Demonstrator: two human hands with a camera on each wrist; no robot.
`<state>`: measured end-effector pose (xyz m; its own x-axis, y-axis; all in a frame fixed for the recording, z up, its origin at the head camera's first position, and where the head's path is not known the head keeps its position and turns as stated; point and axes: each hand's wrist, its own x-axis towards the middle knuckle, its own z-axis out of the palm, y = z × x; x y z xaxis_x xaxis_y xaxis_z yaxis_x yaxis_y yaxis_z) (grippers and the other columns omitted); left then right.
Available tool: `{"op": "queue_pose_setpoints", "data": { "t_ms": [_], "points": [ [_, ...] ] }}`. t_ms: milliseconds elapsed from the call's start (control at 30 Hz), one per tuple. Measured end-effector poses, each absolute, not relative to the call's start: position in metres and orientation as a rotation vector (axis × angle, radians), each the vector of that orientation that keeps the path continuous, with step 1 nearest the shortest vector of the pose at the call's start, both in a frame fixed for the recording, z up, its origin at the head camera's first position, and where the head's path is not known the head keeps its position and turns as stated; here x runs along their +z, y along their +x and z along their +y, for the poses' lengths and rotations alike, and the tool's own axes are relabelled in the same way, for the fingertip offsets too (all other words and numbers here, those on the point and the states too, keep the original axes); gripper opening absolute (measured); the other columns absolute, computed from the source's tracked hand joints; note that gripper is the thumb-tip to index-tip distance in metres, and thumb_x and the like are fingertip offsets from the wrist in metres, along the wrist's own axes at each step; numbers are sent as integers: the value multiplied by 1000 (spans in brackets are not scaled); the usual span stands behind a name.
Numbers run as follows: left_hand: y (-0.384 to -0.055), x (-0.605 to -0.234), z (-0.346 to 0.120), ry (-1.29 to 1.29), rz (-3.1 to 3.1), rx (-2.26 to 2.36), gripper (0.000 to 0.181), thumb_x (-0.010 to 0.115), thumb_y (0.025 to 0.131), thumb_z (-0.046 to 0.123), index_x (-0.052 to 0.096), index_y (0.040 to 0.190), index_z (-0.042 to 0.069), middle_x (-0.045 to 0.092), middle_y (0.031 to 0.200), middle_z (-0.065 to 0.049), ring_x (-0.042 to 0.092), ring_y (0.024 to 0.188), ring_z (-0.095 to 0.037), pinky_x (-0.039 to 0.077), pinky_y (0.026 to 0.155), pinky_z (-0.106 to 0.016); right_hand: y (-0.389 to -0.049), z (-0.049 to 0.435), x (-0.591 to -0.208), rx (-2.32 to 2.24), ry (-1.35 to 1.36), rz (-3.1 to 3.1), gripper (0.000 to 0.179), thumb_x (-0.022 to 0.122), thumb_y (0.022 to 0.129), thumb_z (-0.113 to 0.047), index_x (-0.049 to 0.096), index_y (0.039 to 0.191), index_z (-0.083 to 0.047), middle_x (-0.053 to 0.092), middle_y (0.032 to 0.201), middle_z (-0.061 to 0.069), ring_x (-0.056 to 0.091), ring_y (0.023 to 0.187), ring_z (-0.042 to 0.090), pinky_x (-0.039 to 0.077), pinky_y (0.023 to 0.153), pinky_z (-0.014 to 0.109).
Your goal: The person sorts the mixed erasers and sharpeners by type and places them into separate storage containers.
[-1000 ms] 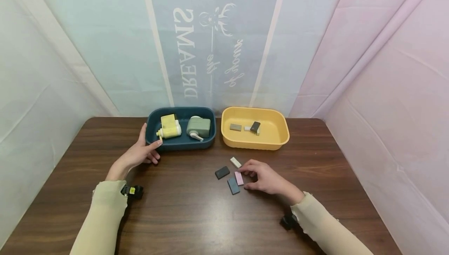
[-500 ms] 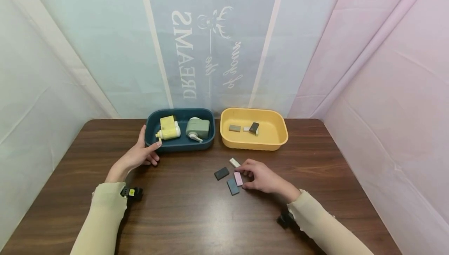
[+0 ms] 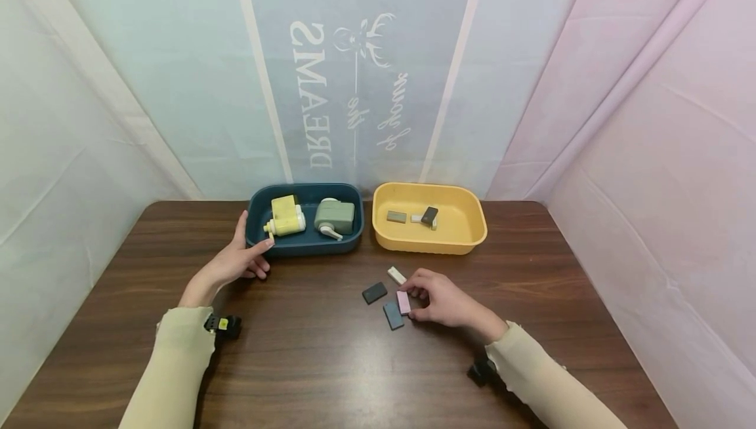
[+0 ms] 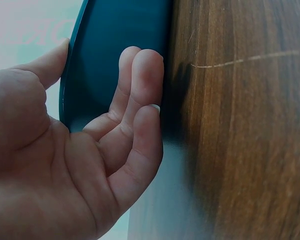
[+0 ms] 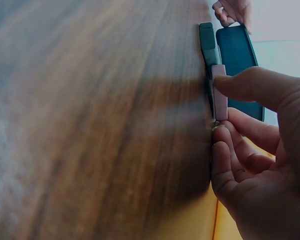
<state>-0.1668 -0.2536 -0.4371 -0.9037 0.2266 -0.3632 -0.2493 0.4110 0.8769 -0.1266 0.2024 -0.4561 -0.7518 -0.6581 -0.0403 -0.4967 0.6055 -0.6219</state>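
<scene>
My right hand (image 3: 445,299) pinches a small pink rectangular block (image 5: 220,95) lengthwise, thumb at one end and fingertips at the other, low over the table. Around it lie a slate-blue block (image 3: 392,316), a black block (image 3: 375,293) and a white block (image 3: 396,275), which the fingers overlap in the head view. At the far left, my left hand (image 3: 230,262) holds the near-left corner of a dark blue tray (image 3: 319,248). Its thumb lies over the rim and several bent fingers rest against the outer wall, as the left wrist view shows (image 4: 140,100).
Inside the blue tray are a yellow-and-white nozzled item (image 3: 286,216) and a green one (image 3: 335,216) with a white spout. A yellow tray (image 3: 431,245) beside it holds several small blocks, including a black one (image 3: 429,216). Fabric curtains (image 3: 224,88) surround the wooden table (image 3: 307,350).
The right thumb and fingertips have drawn together onto the pink block, which has shifted a little. My left hand stays at the blue tray. The head view has tilted slightly.
</scene>
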Motion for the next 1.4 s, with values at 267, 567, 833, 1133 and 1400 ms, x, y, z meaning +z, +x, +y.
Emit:
{"op": "queue_pose_setpoints", "data": {
  "t_ms": [267, 567, 833, 1133, 1400],
  "points": [
    [-163, -434, -252, -12, 2255, 1502, 100, 50, 104, 45, -39, 147, 31, 70, 83, -15, 70, 73, -29, 52, 72, -41, -126, 205, -456, -947, -951, 2544, 36, 81, 80, -12, 67, 114, -11, 57, 102, -3, 57, 90, 11, 51, 78, 30],
    [-164, -433, -253, -6, 2266, 1501, 99, 50, 104, 43, -39, 147, 30, 70, 83, -16, 70, 73, -30, 52, 73, -41, -125, 210, -448, -1039, -913, 2583, 39, 81, 76, -11, 68, 113, -13, 59, 101, -2, 59, 89, 12, 51, 78, 29],
    [-166, -439, -254, -17, 2251, 1504, 97, 48, 106, 37, -39, 147, 27, 69, 84, -19, 70, 74, -32, 52, 73, -43, -127, 217, -438, -1121, -882, 2642, 39, 80, 76, -11, 66, 112, -15, 59, 102, -4, 60, 90, 12, 53, 79, 32],
    [-164, -439, -253, -18, 2274, 1501, 99, 50, 104, 43, -39, 146, 32, 70, 82, -13, 70, 72, -28, 52, 72, -39, -131, 224, -420, -1181, -896, 2731, 40, 80, 73, -8, 66, 111, -12, 62, 101, -1, 62, 90, 18, 53, 79, 33],
    [-164, -442, -253, -13, 2283, 1500, 100, 51, 103, 45, -39, 147, 32, 70, 82, -13, 70, 73, -28, 52, 72, -39, -138, 234, -406, -1211, -860, 2772, 42, 82, 74, -6, 67, 112, -11, 62, 102, -3, 63, 91, 18, 54, 81, 36]
  ]
}}
